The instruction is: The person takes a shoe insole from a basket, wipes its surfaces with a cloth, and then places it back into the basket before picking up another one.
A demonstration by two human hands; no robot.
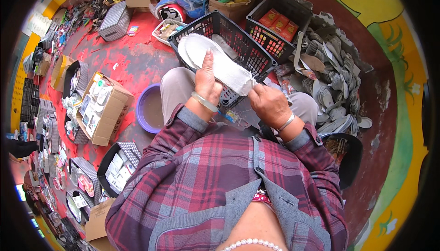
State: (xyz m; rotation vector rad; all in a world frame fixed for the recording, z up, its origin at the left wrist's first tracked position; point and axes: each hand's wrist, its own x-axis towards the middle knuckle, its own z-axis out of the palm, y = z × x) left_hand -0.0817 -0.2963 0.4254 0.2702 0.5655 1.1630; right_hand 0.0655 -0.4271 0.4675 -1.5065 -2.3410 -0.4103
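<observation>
A pair of white insoles (229,73), lying one over the other, is tilted above a black plastic crate (258,54). My left hand (207,80) grips them, its thumb lying along the top and the fingers hidden beneath. At their near end, my right hand (270,105) is closed in a pinch on what looks like clear, crinkled plastic around the insoles. Inside the crate, under the pair, another pale insole (224,45) shows in part.
Loose grey and white insoles (337,86) form a heap on the right, beside a second black crate (302,10) with red boxes (279,23). At my left knee stands a purple basin (149,109). Farther left is a cardboard box (112,115) of small packages.
</observation>
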